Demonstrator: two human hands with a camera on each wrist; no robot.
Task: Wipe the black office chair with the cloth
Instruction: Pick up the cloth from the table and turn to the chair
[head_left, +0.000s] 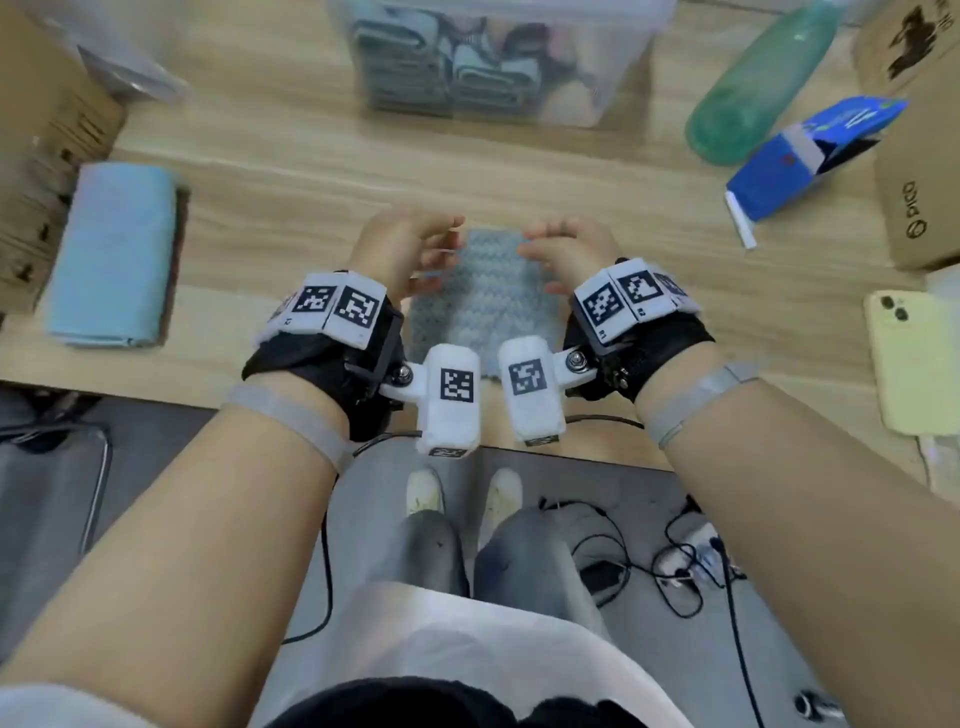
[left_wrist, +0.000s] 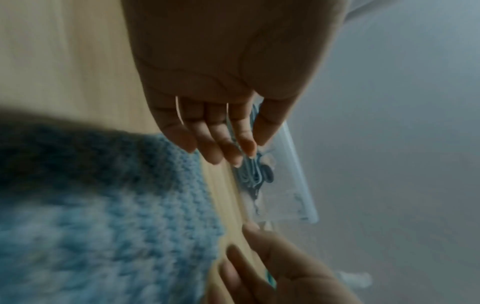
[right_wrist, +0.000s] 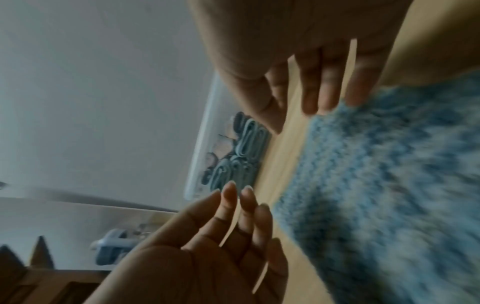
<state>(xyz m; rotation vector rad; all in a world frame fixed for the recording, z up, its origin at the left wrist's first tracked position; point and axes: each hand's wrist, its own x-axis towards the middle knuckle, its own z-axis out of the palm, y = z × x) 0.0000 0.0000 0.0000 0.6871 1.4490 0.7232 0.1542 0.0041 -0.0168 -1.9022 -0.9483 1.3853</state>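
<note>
The fingers (left_wrist: 221, 144) of the left hand (head_left: 402, 249) are straight and relaxed and hold nothing, with tips at the edge of the blue knitted cloth (head_left: 480, 296). The right hand (head_left: 563, 254) mirrors it, its fingers (right_wrist: 322, 86) loose above the cloth's far corner, gripping nothing. The cloth lies flat on the wooden surface (head_left: 291, 176), between the 2 hands. To pick it up well, each hand should pinch a far corner and lift evenly, so the cloth stays spread for wiping. The black office chair cannot be clearly identified in any view, and blur hides whether the fingertips touch the cloth.
</note>
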